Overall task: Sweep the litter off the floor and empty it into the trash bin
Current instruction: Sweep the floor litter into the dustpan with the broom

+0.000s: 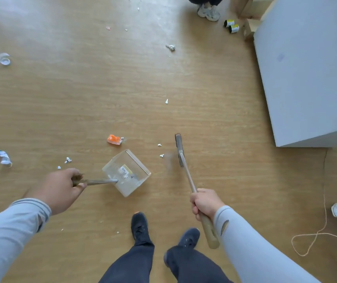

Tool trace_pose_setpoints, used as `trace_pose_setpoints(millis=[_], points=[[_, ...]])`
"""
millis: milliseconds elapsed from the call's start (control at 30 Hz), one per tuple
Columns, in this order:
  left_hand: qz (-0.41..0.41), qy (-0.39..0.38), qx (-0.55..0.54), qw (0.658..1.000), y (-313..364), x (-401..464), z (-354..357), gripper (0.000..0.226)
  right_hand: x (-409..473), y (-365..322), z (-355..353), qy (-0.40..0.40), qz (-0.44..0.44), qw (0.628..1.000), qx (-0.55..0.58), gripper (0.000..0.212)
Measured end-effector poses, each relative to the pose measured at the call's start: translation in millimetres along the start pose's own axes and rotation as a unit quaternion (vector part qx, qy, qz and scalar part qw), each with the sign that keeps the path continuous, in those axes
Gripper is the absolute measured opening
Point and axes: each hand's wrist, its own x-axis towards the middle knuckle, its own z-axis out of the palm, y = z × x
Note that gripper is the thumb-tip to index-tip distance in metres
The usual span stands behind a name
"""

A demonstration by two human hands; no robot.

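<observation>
The left hand grips the clear dustpan handle at frame centre; the right hand is wrapped round the broom. Best keep the pan's lip flat and flick the white scraps between them leftward, gently.

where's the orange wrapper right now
In the head view, the orange wrapper lies on the floor near centre, just beyond the clear dustpan and left of the broom head.
</observation>
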Motion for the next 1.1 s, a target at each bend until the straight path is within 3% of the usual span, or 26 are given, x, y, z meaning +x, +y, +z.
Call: trace_pose_setpoints(millis=[100,200,333,467,600,700,900,967,1100], points=[[-0.008,0.006,-0.003,1.000,-1,-3,2,0.021,19,-20,-16,0.035,-0.071,0.978,-0.194,0.006],[-0.016,0.016,-0.004,1.000,4,-4,7,0.020,58,-57,-16,0.046,-0.104,0.931,-0.348,0.026],[-0.025,0.022,-0.005,0.999,15,-7,24,0.016,93,-82,-6,0.050,-0.107,0.839,-0.531,0.045],[-0.024,0.012,0.003,1.000,31,-5,33,0.019,88,-53,-32,0.046,-0.076,0.774,-0.627,0.061],[-0.001,-0.005,0.063,0.998,48,-7,37,0.026,66,-11,-85,0.040,-0.045,0.750,-0.659,0.079],[0.009,-0.021,0.073,0.997,59,-5,40,0.029,50,7,-123,0.043,-0.011,0.774,-0.631,0.079],[0.053,-0.049,0.109,0.991,93,5,46,0.023,14,57,-161,0.039,-0.013,0.925,-0.379,0.039],[0.069,-0.055,0.112,0.990,106,13,52,0.023,16,57,-159,0.060,-0.020,0.942,-0.330,0.032],[0.091,-0.071,0.126,0.985,133,32,68,0.026,53,37,-116,0.093,-0.028,0.933,-0.346,0.019]])
